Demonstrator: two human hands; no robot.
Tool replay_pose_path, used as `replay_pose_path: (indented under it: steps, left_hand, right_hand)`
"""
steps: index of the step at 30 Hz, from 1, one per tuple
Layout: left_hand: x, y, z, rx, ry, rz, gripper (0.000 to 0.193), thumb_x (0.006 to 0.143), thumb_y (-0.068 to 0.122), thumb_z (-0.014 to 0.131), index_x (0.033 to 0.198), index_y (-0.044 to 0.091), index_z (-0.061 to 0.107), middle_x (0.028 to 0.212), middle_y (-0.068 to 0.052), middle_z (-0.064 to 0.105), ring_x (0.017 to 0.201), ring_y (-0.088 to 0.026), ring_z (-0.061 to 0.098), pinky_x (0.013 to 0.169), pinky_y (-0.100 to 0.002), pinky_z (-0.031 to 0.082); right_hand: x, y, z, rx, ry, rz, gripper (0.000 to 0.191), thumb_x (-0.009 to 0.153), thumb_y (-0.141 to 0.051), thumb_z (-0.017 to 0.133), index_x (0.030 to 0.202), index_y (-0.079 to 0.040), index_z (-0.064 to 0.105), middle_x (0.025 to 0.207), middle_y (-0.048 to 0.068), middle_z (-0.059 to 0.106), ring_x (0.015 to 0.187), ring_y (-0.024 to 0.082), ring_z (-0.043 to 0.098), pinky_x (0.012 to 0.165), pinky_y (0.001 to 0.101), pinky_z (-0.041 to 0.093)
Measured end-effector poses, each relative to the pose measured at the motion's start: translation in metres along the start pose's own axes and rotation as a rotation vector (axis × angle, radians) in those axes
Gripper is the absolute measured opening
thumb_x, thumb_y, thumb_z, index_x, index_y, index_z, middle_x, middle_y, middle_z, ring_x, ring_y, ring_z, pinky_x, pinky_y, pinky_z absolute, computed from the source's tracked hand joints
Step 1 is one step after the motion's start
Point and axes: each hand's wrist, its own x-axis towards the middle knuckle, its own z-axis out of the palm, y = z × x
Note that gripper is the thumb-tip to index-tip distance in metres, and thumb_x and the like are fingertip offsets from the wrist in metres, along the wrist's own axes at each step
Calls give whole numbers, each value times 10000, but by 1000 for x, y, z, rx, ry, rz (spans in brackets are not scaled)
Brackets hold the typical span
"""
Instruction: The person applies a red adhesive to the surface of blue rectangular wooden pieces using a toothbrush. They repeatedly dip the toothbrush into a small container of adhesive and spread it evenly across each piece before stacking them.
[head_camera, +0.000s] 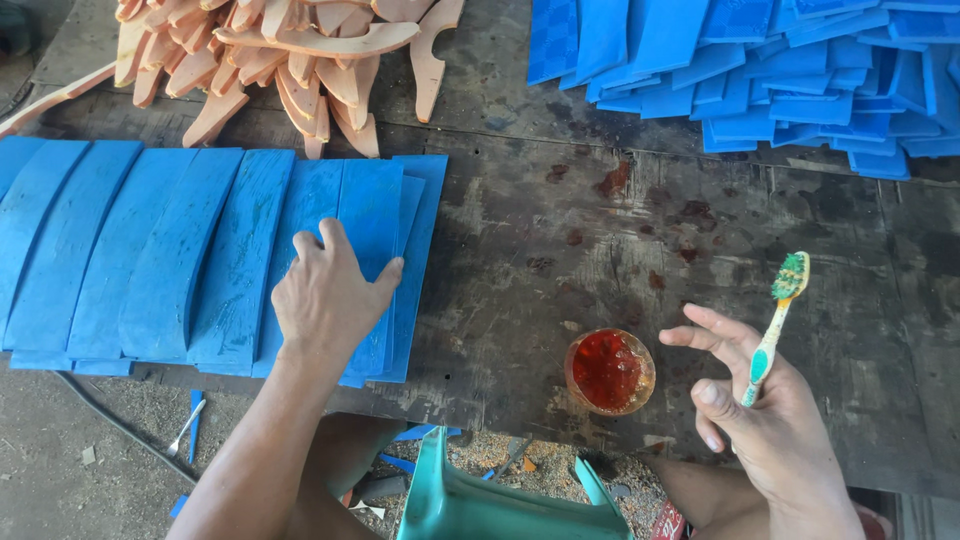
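L hand (325, 295) flat, fingers released on blue strips (180, 255); R hand (770, 425) fingers grasping toothbrush (775, 325) nr red cup (609, 371).

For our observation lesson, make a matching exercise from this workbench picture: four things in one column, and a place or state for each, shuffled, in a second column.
Things:
1. toothbrush
2. small cup of red liquid
3. row of blue curved pieces
4. pile of orange pieces

Places or states:
A. under the left hand, overlapping side by side
B. heaped at the table's far edge
C. held upright in the right hand
D. standing near the table's front edge, between the hands

Pairs: 1-C, 2-D, 3-A, 4-B
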Motion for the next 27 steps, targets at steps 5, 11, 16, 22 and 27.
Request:
replay_pose_path:
  steps: [5, 11, 16, 22, 27]
  left_hand:
    - [-5, 0, -2, 1, 45, 45, 804, 794, 618, 792, 1214, -15, 528, 1062, -228, 595, 824, -394, 711, 605, -481, 605]
    - [-5, -2, -4, -64, 39, 17, 750, 799, 547, 826, 1191, -22, 535, 1129, -233, 531, 800, -397, 700, 596, -472, 605]
    - [-7, -9, 5, -163, 107, 162, 544, 841, 463, 800, 1191, 91, 613, 1119, -209, 545, 778, -398, 690, 617, -480, 592]
    - [-8, -15, 16, -211, 198, 331, 332, 910, 462, 745, 1076, 175, 744, 1080, -174, 594, 741, -346, 694, 600, -463, 589]
    - [-11, -15, 13, -290, 291, 389, 321, 939, 405, 733, 1072, 113, 749, 1026, -183, 611, 685, -333, 690, 535, -451, 578]
  right_hand:
    - [-1, 0, 0, -21, 4, 16, 680, 847, -218, 705, 1476, -42, 516, 1333, 225, 648, 470, 58, 475, 396, 220, 448]
    - [-2, 0, 1, -40, 5, 13, 664, 856, -232, 694, 1466, -34, 525, 1341, 226, 649, 475, 49, 461, 386, 223, 441]
    - [-3, 1, 0, -43, 3, 4, 667, 861, -237, 688, 1475, -42, 514, 1340, 230, 649, 472, 49, 458, 386, 225, 446]
    - [-3, 0, 0, -56, 12, 21, 647, 863, -219, 678, 1467, -45, 521, 1337, 224, 652, 461, 54, 451, 384, 230, 441]
    - [-4, -2, 2, -66, 16, 20, 615, 877, -216, 663, 1449, -32, 533, 1336, 219, 659, 459, 59, 446, 383, 233, 434]
